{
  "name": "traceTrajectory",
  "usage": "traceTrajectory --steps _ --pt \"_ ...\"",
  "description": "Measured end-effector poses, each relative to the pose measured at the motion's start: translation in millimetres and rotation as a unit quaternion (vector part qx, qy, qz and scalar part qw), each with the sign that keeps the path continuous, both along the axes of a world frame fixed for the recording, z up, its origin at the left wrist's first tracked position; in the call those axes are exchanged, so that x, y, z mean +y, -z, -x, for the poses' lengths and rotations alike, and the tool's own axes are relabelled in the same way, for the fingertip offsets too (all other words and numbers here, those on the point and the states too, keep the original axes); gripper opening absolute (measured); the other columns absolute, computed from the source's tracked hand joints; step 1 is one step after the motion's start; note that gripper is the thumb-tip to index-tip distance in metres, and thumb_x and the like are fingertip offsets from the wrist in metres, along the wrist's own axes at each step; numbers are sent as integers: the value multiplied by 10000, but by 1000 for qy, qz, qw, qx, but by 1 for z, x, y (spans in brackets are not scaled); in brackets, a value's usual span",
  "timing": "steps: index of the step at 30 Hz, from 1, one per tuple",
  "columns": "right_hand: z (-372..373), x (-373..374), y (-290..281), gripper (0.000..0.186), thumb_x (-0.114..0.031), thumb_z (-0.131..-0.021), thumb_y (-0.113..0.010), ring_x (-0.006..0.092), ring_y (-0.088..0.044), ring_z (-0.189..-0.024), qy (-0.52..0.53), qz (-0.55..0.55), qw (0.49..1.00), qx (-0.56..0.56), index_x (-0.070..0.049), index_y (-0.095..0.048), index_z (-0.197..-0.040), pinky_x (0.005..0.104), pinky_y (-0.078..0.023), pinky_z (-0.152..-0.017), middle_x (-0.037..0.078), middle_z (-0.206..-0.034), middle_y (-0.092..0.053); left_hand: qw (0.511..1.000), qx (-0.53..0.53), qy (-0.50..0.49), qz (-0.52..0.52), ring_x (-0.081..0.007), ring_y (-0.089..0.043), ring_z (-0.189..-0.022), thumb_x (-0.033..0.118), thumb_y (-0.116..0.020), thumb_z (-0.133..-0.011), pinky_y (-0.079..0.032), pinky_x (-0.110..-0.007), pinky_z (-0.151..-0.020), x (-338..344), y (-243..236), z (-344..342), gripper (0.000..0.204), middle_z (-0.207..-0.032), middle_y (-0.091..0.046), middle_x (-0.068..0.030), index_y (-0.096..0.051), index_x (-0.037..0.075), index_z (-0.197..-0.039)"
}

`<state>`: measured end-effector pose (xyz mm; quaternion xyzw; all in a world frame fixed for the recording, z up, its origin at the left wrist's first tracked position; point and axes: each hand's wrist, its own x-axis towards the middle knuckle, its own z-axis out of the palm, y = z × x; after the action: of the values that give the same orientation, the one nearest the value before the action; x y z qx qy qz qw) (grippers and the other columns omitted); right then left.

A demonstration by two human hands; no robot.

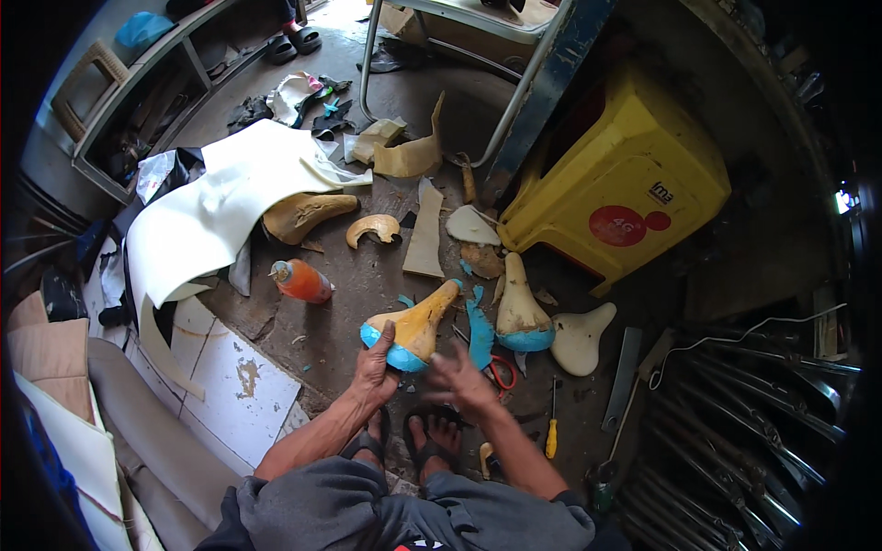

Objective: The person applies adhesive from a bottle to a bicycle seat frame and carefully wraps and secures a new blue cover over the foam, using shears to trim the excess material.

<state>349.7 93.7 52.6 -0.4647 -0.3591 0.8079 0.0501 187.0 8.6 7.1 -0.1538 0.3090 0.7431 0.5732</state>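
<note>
Being gripped by the left hand is a saddle-shaped foam piece, held above the floor in front of the wearer's feet. The thumb is laid along the near left of its wide end, with the other fingers tucked underneath. Its narrow end is pointed between one and two o'clock, its wide end towards seven; blue covering is seen on both ends (only a small patch at the narrow one). The right hand is placed just beside the wide end at about four o'clock; it is blurred by motion, so whether anything is pinched or touched by it cannot be told.

Taking the held piece as the dial's centre, a ragged blue strip is found at three o'clock, with a second foam saddle, also blue at its wide end, beyond it, and a plain pale saddle farther out. The red handle of a tool is seen near the right hand, and a yellow-handled screwdriver is laid at four o'clock. An orange bottle is stood near ten o'clock, a curved foam offcut is left at eleven, and a yellow plastic stool is tipped over at two.
</note>
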Motion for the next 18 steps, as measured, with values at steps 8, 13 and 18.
traceTrajectory --steps 8,13,18 --pt "-5 -1 26 559 -192 -951 -659 236 -556 -1218 163 42 979 117 -23 -424 -1430 477 -552 -951 116 -1290 -573 990 85 83 -70 -249 -446 -1347 97 -730 -910 -376 -441 -1138 9 -20 -23 680 -1437 -449 -98 -312 70 -1445" --pt "-11 46 25 643 -138 -922 -661 255 -582 -1182 157 3 981 110 -33 -362 -1481 493 -553 -948 142 -1323 -554 979 129 142 -68 -274 -440 -1354 153 -756 -899 -348 -427 -1152 18 -35 -16 783 -1436 -451 -134 -256 49 -1493" --pt "-42 109 55 852 -185 -896 -699 354 -549 -1240 166 -231 952 -111 -31 -197 -1566 470 -523 -947 264 -1439 -450 954 156 239 93 -256 -505 -1262 274 -746 -911 -452 -399 -1039 4 -19 -19 743 -1384 -491 -143 -330 27 -1476"
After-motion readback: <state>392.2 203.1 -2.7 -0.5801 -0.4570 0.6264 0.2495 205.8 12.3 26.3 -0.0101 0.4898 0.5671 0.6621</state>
